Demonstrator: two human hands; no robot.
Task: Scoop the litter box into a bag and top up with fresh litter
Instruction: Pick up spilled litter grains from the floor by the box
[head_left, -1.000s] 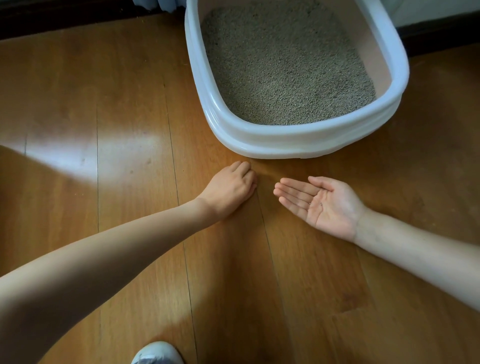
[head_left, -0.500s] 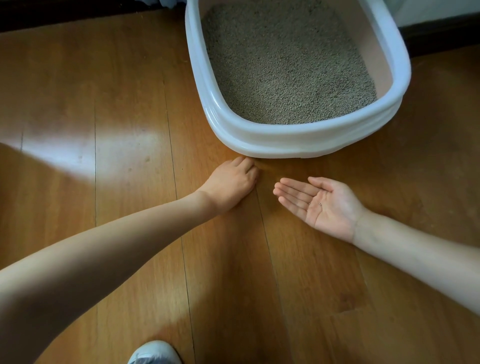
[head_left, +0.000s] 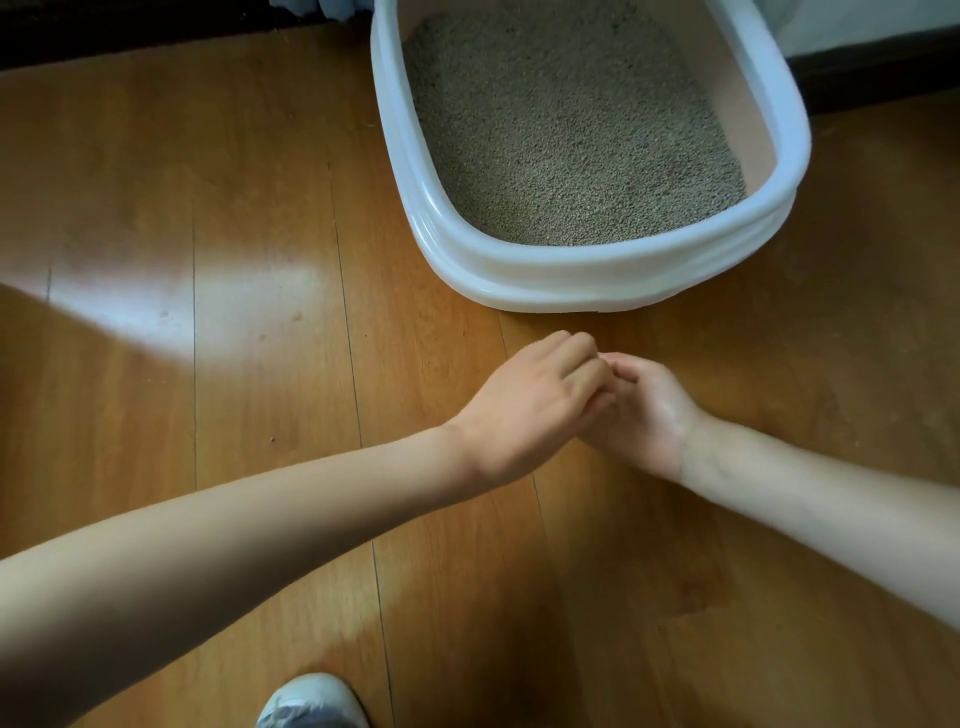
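Left hand (head_left: 530, 400) covers right hand (head_left: 649, 415) fingers; any contents hidden.

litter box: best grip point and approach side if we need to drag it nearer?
Grip the near rim of the litter box, coming from the person's side, fingers hooked over the top. The rim is a rolled white lip, curved toward the hands, and the near wall faces them. The litter lies below the lip, so fingers should stay clear.

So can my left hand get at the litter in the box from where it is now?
Probably yes. The left hand sits on the floor just short of the box's near rim, touching the right hand. The box is open-topped and nothing lies between, so lifting over the rim should reach the litter.
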